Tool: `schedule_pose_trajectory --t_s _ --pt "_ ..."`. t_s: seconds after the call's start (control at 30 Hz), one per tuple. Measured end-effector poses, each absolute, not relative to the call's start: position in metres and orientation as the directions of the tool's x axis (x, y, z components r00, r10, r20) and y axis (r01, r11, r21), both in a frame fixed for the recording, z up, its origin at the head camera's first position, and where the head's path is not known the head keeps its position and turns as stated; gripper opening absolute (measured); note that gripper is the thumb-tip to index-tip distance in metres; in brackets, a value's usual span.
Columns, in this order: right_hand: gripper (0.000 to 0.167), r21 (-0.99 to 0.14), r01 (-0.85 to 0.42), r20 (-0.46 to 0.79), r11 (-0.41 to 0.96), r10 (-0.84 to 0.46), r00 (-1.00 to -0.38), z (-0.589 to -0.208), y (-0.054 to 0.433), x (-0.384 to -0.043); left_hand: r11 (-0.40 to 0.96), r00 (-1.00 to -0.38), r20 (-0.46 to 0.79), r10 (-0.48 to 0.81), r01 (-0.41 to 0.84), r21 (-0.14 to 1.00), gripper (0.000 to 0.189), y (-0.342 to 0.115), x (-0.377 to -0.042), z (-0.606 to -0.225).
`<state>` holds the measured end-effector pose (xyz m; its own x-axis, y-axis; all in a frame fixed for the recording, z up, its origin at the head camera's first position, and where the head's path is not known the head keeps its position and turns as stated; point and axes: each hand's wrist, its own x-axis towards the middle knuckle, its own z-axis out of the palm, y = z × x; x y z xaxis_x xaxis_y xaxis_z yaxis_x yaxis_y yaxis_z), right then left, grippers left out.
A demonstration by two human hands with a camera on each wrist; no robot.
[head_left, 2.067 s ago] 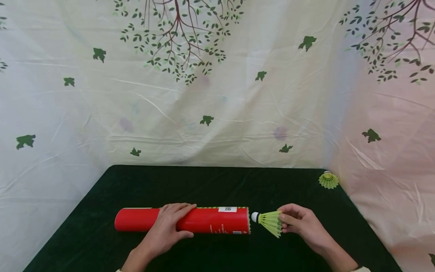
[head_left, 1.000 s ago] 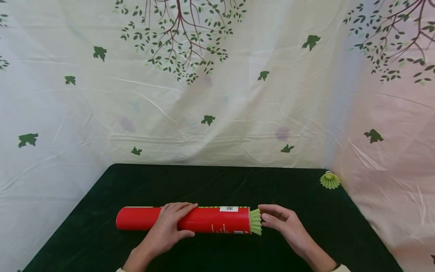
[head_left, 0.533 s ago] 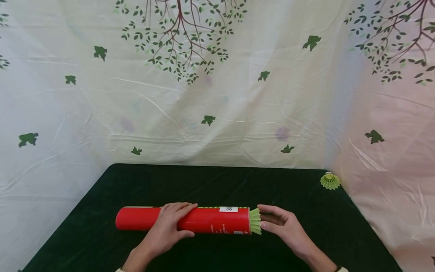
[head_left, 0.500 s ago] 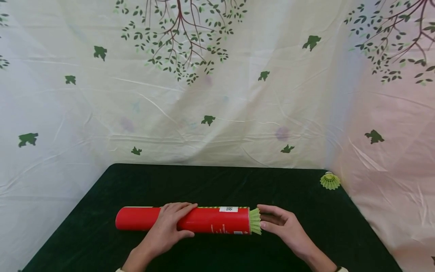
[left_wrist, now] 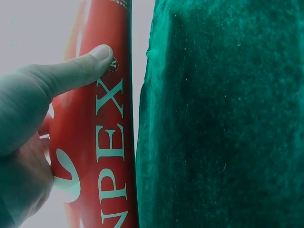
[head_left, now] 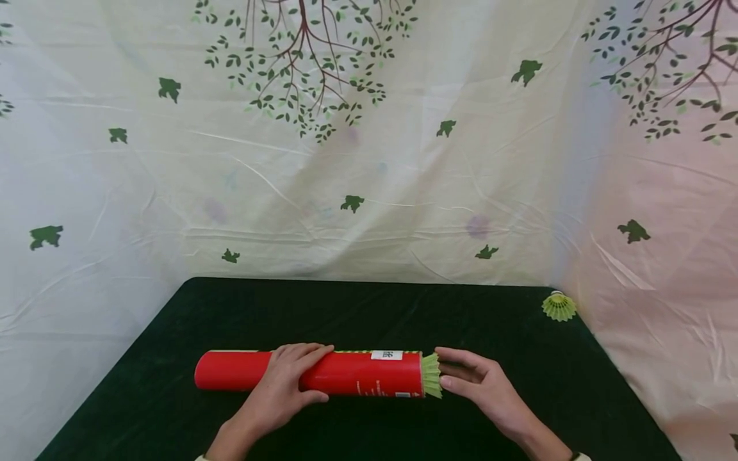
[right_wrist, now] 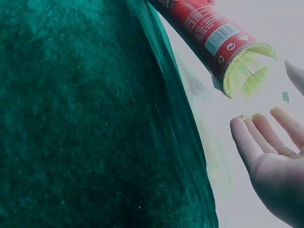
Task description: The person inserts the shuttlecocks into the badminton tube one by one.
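A red shuttlecock tube (head_left: 375, 378) lies sideways across the dark green table. My left hand (head_left: 285, 382) grips it near the middle, its thumb on the near side and fingers over the top; the left wrist view shows the thumb (left_wrist: 78, 71) pressed along the printed wall. Out of the tube's right end pokes the yellow-green skirt of a shuttlecock (head_left: 431, 376), its cork hidden inside. Right beside that skirt is my right hand (head_left: 484, 387), holding nothing. In the right wrist view its fingers (right_wrist: 244, 137) are spread and relaxed just off the shuttlecock's rim.
A second yellow-green shuttlecock (head_left: 559, 307) sits at the table's far right corner, skirt toward me. The dark green table (head_left: 369, 314) backs onto a pale curtain (head_left: 277, 192) printed with branches and leaves.
The shuttlecock pinched in my right hand has gone left, cork first, into the tube, and the hand has released it. The left hand keeps its hold; little differs over the last half second.
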<state>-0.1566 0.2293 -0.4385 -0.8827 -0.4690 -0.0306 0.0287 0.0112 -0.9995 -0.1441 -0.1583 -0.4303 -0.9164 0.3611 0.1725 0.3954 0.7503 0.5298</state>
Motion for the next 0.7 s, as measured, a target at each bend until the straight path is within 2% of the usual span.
schedule_pose_trajectory --t_s 0.4,0.7 --pt "0.054 -0.999 0.042 -0.043 0.014 -0.469 -0.882 -0.438 0.215 -0.156 0.747 -0.915 0.167 0.367 0.397 0.534 0.077 -0.158 -0.144 -0.430" --pt "0.054 -0.999 0.029 -0.046 0.046 -0.412 -0.910 -0.438 0.201 -0.155 0.752 -0.910 0.186 0.371 0.412 0.515 0.077 -0.158 -0.144 -0.431"
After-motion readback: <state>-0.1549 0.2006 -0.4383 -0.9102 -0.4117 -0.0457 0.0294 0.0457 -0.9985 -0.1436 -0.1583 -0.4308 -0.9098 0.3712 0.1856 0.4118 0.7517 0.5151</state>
